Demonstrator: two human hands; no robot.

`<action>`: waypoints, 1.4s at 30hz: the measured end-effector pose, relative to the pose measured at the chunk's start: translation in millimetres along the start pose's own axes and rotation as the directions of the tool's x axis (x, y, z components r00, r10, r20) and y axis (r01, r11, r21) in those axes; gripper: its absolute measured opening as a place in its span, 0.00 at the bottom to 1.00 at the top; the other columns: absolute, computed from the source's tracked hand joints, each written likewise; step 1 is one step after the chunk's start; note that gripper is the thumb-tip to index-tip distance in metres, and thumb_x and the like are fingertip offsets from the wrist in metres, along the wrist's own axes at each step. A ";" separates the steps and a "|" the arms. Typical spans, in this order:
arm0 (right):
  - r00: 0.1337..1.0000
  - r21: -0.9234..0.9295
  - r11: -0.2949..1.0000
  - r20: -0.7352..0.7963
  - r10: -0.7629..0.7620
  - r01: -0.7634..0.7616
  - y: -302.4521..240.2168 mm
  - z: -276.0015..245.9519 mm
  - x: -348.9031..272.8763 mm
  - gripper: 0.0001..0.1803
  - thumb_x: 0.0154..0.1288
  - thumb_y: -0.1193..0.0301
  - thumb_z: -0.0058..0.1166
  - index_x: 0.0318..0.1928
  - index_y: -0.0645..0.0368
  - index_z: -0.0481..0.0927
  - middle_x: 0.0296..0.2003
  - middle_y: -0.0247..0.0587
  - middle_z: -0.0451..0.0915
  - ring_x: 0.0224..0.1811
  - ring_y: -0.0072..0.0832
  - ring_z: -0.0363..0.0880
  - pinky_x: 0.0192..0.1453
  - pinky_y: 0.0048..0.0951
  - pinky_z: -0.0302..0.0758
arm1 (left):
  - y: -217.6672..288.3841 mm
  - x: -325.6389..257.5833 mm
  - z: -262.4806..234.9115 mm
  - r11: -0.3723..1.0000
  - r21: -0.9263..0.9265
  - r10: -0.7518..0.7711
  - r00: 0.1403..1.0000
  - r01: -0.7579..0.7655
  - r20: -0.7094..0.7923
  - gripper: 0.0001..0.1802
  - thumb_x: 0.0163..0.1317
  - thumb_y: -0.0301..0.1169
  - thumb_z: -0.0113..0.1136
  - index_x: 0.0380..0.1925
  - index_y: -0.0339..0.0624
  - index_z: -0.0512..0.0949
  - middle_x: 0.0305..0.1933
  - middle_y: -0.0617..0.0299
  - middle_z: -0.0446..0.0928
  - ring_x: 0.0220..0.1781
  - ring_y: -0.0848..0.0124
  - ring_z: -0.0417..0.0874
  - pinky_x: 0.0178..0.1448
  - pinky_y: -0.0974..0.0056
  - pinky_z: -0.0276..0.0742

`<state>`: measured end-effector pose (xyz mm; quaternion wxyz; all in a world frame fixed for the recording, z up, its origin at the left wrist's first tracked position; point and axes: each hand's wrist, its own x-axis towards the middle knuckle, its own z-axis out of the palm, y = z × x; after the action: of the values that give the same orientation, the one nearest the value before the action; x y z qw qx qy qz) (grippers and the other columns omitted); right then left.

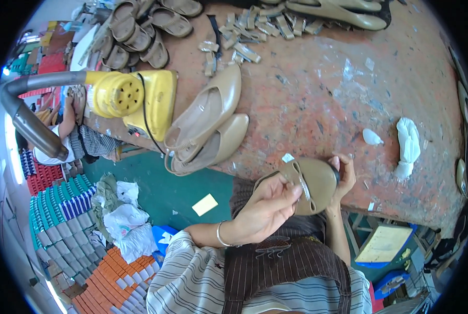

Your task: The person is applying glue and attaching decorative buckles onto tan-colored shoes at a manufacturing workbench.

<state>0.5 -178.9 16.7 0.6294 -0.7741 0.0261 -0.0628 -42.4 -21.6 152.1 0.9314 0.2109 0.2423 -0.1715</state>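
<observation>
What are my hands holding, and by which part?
A tan shoe: your right hand holds its rounded end; left hand seems to pinch its shiny strip.

**Stacked teal-and-grey rectangular boxes (61,225) crowd the left**

A broad table with a scuffed reddish-brown top (297,99) stands above a smooth green floor (160,188). Orange rectangular boxes (106,280) fill the lower left; a long bright white strip of light (14,149) glows far left.
</observation>
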 end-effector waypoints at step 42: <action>0.999 -0.117 0.993 -0.026 -0.024 0.021 -8.9 -49.9 59.7 0.12 0.57 0.80 0.62 0.43 0.64 0.80 0.43 0.41 0.82 0.47 0.25 0.79 0.50 0.25 0.74 | 4.9 12.8 -79.9 -0.138 0.990 0.372 0.928 0.021 0.032 0.04 0.63 0.23 0.52 0.36 0.37 0.75 0.29 0.47 0.76 0.29 0.51 0.79 0.35 0.56 0.73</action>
<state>52.8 -232.7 39.2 0.5819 -0.8089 0.0296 -0.0785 -60.1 17.9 83.5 0.4340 0.8822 0.1231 -0.1349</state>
